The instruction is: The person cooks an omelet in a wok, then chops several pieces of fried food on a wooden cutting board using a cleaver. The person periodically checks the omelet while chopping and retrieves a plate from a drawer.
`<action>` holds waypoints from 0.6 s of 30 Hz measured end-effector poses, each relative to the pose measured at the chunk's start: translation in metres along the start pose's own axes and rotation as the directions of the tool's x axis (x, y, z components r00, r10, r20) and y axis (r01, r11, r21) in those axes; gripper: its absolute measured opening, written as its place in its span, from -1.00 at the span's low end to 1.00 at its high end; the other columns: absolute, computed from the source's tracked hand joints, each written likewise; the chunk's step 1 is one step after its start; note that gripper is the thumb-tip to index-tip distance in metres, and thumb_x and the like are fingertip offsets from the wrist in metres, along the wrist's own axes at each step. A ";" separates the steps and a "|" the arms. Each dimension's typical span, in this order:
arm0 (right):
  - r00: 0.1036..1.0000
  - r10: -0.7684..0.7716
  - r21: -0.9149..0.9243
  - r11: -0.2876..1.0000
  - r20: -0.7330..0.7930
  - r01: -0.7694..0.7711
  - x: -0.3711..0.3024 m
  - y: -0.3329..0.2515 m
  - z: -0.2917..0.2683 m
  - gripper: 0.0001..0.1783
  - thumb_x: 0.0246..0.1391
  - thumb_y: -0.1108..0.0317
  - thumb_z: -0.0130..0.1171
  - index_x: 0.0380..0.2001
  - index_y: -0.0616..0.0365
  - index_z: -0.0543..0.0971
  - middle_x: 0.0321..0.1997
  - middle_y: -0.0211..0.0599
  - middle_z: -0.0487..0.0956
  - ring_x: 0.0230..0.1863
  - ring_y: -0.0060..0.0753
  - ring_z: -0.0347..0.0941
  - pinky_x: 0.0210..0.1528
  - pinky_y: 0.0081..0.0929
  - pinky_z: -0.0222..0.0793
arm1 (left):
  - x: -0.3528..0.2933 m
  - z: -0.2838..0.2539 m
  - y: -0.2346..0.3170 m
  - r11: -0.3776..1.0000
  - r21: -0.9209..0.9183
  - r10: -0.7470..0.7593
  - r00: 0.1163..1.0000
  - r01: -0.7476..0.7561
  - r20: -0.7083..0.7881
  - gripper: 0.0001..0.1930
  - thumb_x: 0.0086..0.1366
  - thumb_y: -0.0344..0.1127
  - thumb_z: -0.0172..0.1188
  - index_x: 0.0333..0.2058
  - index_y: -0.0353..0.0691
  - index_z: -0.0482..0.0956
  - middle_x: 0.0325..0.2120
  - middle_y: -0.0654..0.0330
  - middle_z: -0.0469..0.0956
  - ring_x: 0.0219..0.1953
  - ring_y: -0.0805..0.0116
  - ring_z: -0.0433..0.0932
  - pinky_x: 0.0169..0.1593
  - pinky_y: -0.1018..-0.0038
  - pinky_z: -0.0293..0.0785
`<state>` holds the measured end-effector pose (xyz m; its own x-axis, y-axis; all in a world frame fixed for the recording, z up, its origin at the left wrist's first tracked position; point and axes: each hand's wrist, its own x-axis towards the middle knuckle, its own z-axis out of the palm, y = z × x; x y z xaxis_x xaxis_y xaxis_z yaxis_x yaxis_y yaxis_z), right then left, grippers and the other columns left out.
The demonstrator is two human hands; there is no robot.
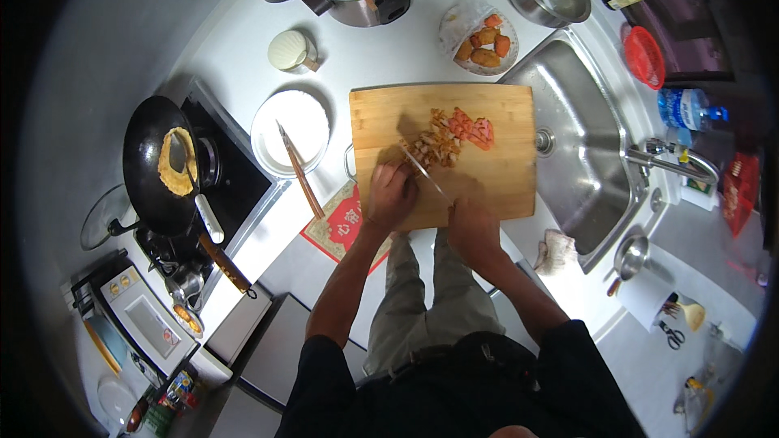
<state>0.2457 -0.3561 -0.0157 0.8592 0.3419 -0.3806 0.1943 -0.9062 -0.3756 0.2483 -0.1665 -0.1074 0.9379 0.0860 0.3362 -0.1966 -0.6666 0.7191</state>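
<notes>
A wooden cutting board (495, 178) lies in front of me on the counter. My right hand (473, 231) grips a kitchen knife (428, 172), its thin bright blade angled up and left across the board. Under and beside the blade lies a pile of chopped brown food pieces (441, 146). Pink-red chopped pieces (473, 128) lie just to its right. My left hand (393, 192) rests on the board left of the blade, fingers curled and pressed together; what is under its fingertips is hidden.
A white bowl with chopsticks (290, 134) stands left of the board. Further left, a black wok (146, 170) holds a yellow-brown flat piece and a spatula on the stove. A plate of brown and orange chunks (485, 42) sits beyond the board; the steel sink (584, 130) is at right.
</notes>
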 end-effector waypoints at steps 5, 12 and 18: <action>0.999 -0.031 -0.016 0.999 0.021 0.031 -0.008 -0.004 0.002 -0.79 0.22 0.28 0.01 -0.38 0.21 0.42 -0.49 0.07 0.56 -0.42 0.21 0.53 -0.34 0.10 0.41 | 0.002 0.000 0.000 0.999 -0.036 0.030 0.999 -0.030 0.023 -0.77 0.00 -0.56 0.25 -0.30 -0.28 0.55 -0.29 0.03 0.49 -0.24 -0.04 0.44 -0.14 0.15 0.42; 1.000 0.016 0.062 0.998 -0.014 -0.015 0.023 -0.005 0.028 -0.83 0.17 0.32 0.02 -0.37 0.22 0.43 -0.46 0.09 0.56 -0.41 0.18 0.54 -0.35 0.08 0.42 | 0.000 0.000 -0.001 1.000 -0.002 0.024 0.999 -0.024 0.034 -0.76 0.00 -0.57 0.23 -0.29 -0.27 0.57 -0.28 0.04 0.50 -0.23 -0.03 0.45 -0.13 0.18 0.43; 0.992 -0.081 0.022 0.996 -0.098 0.084 0.005 -0.006 0.006 -0.87 0.13 0.37 0.04 -0.40 0.22 0.42 -0.49 0.04 0.54 -0.42 0.14 0.55 -0.41 0.06 0.44 | -0.001 -0.009 0.004 0.998 -0.038 -0.049 0.998 0.047 -0.037 -0.77 0.01 -0.59 0.20 -0.30 -0.25 0.57 -0.28 0.05 0.51 -0.18 -0.02 0.47 -0.09 0.20 0.44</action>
<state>0.2466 -0.3477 -0.0203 0.8828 0.3885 -0.2640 0.2551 -0.8685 -0.4250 0.2442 -0.1632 -0.0994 0.9352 0.1454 0.3228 -0.1628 -0.6329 0.7569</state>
